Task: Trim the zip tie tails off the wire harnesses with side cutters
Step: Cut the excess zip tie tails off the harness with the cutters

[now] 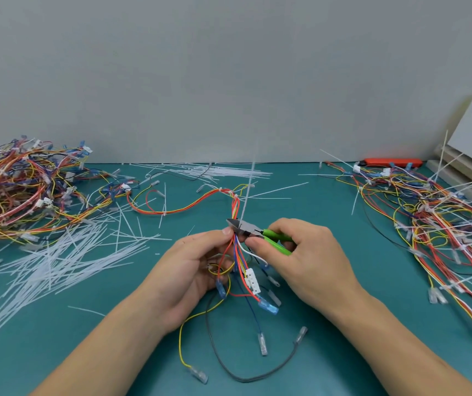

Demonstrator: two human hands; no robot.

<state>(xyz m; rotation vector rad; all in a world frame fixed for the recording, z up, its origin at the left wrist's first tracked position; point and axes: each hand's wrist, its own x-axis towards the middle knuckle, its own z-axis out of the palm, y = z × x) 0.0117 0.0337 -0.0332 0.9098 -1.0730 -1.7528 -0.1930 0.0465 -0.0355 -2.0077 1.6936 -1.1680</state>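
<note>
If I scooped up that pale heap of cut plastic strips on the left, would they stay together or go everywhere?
Probably everywhere. The cut zip tie tails lie loose and crisscrossed, not bound, so many would likely slip out. They look thin and very light, and strays already dot the green mat. Each seems springy rather than limp, since the uncut tail at the side cutters stands straight.

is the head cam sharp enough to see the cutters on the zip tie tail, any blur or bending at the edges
Head view: even, soft light with only faint shadows and no glare. The side cutters in the right hand read sharp. The upright zip tie tail is thin and smeared. The right harness pile blurs towards the edge. Wide-angle bending curves the table edge.
</note>
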